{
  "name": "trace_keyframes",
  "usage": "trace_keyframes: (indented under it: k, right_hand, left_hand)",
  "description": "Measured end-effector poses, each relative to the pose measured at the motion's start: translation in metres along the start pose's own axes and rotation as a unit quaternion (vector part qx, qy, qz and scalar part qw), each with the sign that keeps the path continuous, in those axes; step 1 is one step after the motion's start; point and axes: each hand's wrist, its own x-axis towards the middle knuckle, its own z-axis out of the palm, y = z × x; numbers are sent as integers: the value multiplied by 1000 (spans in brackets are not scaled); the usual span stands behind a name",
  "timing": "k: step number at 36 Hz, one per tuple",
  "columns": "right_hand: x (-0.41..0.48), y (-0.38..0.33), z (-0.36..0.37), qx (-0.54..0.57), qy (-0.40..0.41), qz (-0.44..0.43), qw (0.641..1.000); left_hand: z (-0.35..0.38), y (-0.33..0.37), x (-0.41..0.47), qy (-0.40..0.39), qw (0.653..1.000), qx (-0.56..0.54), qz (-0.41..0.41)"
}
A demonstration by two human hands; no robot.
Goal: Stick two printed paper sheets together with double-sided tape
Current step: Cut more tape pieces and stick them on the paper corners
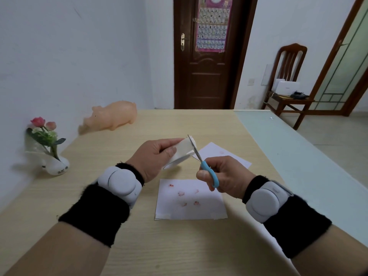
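My left hand [154, 156] holds a white roll of double-sided tape [182, 154] above the table, with a strip pulled out along its top. My right hand [221, 176] grips blue-handled scissors [203, 166], whose blades reach up across the pulled strip at the roll's right end. A printed sheet with small red pictures [190, 200] lies flat below my hands, with bits of tape at its near corners. A second white sheet [223, 154] lies further back, partly hidden by the scissors and my right hand.
The wooden table [139, 246] has a pale green strip [288, 156] along its right side. A pink pig toy [113, 116] and a white vase of flowers [52, 154] stand at the left by the wall. A wooden chair [286, 86] stands beyond.
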Motion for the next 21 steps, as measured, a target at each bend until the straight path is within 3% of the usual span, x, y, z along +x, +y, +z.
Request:
trace_keyframes:
  k: [21]
  right_hand:
    - [-1,8,3,-70,72,-19,995]
  left_hand:
    - [4,-13,7,36,999,15,20]
